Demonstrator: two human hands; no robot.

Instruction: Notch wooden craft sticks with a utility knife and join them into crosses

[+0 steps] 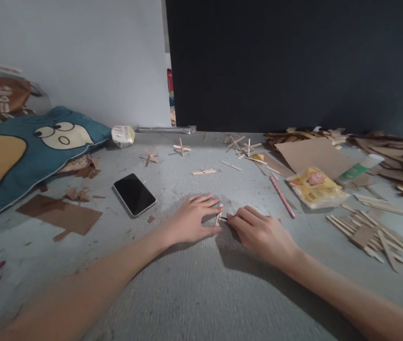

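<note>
My left hand [198, 220] lies low on the table with its fingers stretched forward. Its fingertips and thumb steady the two ends of a short, pale wooden stick [218, 219]. From the right, my right hand [260, 233] is closed around a slim, dark-pointed tool [224, 219]. The tool's tip meets or nearly meets the stick; its shaft is hidden in the hand, so its exact kind cannot be made out. Just beyond both hands lies a small pair of joined wooden sticks [203, 172].
Crossed-stick pieces [182, 148] stand toward the back. A black phone [134, 194], brown cardboard [59, 213] and a blue cushion [45, 151] are leftward. To the right lie a red pencil [282, 196], yellow packet [315, 187], glue stick [360, 169] and stick pile [368, 237].
</note>
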